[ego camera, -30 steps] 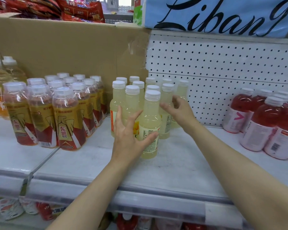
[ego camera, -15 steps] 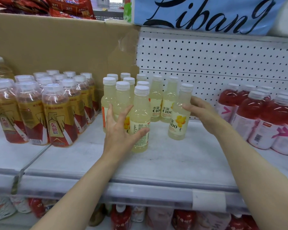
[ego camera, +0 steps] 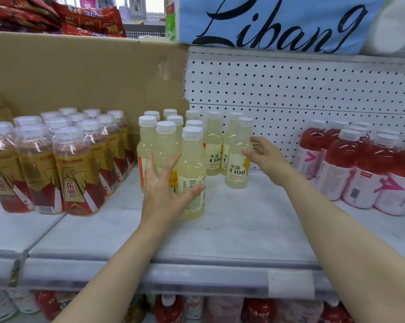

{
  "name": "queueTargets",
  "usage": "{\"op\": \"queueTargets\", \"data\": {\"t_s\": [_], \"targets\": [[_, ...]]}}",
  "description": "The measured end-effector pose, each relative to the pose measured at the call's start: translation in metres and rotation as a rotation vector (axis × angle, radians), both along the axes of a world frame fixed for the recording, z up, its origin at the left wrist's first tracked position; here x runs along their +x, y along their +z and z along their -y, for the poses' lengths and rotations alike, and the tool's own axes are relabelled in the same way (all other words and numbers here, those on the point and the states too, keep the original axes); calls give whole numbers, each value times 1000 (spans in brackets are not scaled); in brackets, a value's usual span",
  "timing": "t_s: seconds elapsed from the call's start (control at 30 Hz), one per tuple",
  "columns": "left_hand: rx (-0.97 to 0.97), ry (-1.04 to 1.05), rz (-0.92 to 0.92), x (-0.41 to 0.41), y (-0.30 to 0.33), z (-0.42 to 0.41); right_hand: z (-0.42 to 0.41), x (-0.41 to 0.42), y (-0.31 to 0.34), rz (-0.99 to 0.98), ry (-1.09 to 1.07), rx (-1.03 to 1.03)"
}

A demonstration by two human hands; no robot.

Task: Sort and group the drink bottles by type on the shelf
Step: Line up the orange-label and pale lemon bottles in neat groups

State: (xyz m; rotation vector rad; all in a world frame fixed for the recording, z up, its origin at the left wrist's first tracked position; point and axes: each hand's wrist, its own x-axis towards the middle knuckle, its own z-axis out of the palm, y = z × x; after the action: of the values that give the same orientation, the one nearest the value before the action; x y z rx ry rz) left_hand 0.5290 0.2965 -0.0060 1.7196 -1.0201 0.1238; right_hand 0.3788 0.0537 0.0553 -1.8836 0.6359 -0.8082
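Resting with spread fingers, left hand [ego camera: 164,192] is touching the front pale-yellow plastic bottle with white cap [ego camera: 192,173]. Right hand [ego camera: 265,157] is hovering relaxed beside a separate pale-yellow C100 bottle [ego camera: 237,157], both bottles standing upright on the white shelf [ego camera: 243,229].

Both arms reach forward, left hand [ego camera: 164,192] with fingers spread, right hand [ego camera: 266,157] open, fingers relaxed.
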Motion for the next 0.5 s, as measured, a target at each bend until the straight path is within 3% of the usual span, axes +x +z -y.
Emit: {"op": "queueTargets", "data": {"t_s": [0.23, 0.33, 0.43, 0.5], "targets": [[12, 26, 14, 0, 1, 1, 3, 1, 0, -21, -1, -19], [7, 41, 21, 0, 0, 2, 1, 4, 0, -32, -159, -65], [-27, 53, 28, -1, 0, 3, -16, 15, 5, 249, -506, -278], [-47, 73, 34, -2, 1, 2, -33, 27, 17, 404, -493, -334]]}}
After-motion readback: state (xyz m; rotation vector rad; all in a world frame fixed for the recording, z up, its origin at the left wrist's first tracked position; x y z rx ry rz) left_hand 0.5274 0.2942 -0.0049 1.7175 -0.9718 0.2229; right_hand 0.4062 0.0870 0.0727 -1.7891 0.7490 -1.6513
